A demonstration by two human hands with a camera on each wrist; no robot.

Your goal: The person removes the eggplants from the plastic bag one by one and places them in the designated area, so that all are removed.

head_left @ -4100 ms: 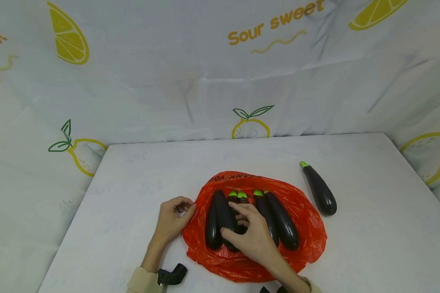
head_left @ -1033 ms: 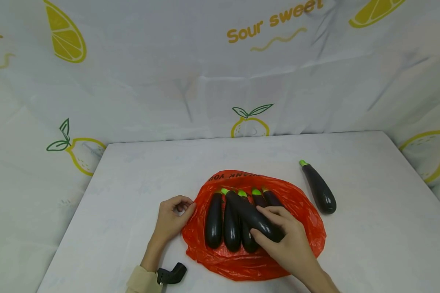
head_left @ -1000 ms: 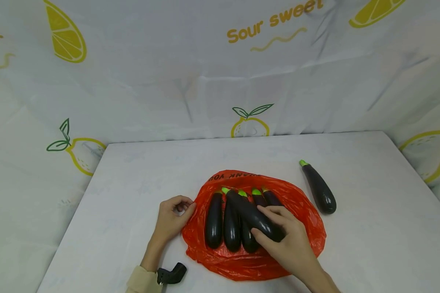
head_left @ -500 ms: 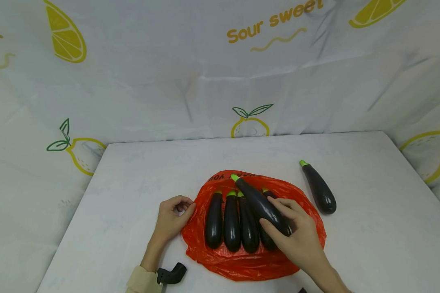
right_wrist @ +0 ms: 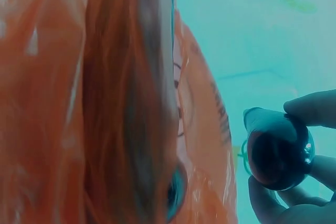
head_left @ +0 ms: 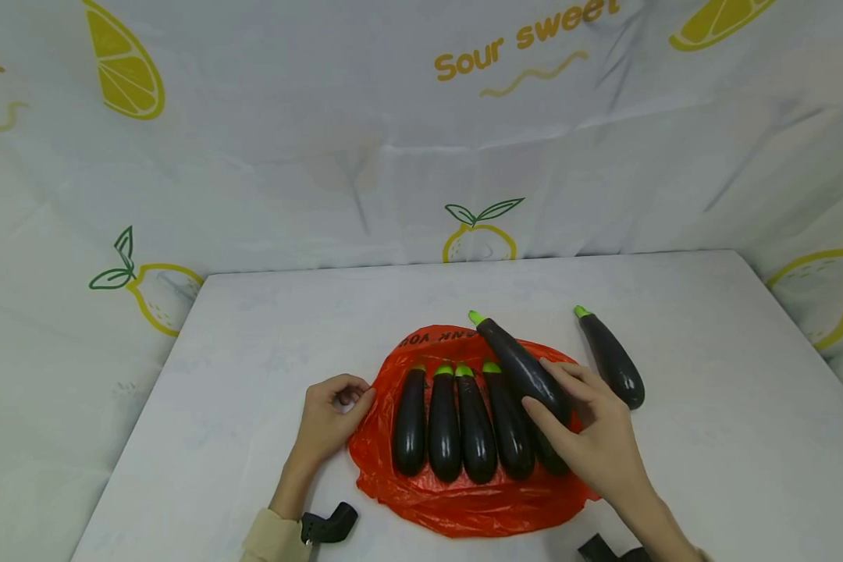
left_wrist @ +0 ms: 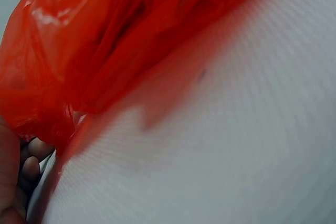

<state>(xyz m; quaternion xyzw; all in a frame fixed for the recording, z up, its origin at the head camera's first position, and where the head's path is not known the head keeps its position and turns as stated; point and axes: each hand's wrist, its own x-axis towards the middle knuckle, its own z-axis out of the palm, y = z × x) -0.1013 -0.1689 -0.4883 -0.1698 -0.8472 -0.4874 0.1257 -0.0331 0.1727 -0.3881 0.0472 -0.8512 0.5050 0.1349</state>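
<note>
My right hand (head_left: 597,437) holds a dark eggplant (head_left: 516,359) with a green stem end, thumb on one side and fingers on the other. That eggplant slants above the right part of a red plastic bag (head_left: 449,511), raised over the others. Several eggplants (head_left: 444,429) lie side by side on the spread bag, stems away from me; the rightmost is partly covered by the held one. My left hand (head_left: 333,414) pinches the bag's left edge. In the right wrist view the held eggplant (right_wrist: 278,153) shows its rounded end between the fingers.
Another eggplant (head_left: 611,359) lies on the white table (head_left: 730,437), right of the bag. A white cloth (head_left: 288,179) with lemon prints hangs behind the table. Black wrist devices (head_left: 330,523) sit by both wrists.
My right hand has taken an eggplant from the left of the group and carried it right and away from me across the others. The left hand stays at the bag's edge.
</note>
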